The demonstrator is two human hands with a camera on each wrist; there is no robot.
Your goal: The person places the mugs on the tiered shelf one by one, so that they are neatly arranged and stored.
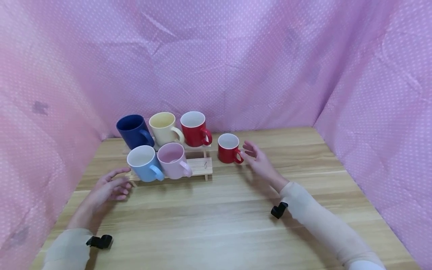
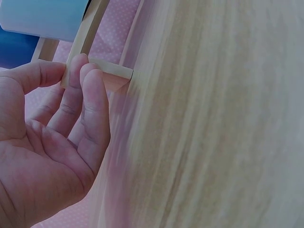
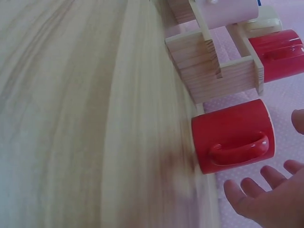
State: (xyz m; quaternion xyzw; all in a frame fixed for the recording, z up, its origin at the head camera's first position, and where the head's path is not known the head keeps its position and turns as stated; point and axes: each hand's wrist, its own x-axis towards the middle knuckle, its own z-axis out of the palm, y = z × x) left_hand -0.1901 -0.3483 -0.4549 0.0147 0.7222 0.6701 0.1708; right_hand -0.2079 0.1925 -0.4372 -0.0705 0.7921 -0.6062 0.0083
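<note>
A two-tier wooden rack [image 1: 200,165] stands on the table with mugs on it. My left hand [image 1: 111,186] is at the rack's left end; in the left wrist view its thumb and fingertips pinch the end of a wooden rail [image 2: 90,28]. To the right of the rack, a red mug [image 1: 227,155] with a white inside stands upright on the table. My right hand [image 1: 259,162] is beside that mug's handle [image 3: 240,151], fingers spread and slightly bent, holding nothing. A small gap shows between the fingers and the mug in the right wrist view.
On the upper tier are a dark blue mug [image 1: 135,133], a cream mug [image 1: 163,132] and another red mug [image 1: 194,135]. A light blue mug [image 1: 145,170] and a pink mug [image 1: 173,167] occupy the lower tier. Pink dotted cloth [image 1: 226,75] hangs behind the table.
</note>
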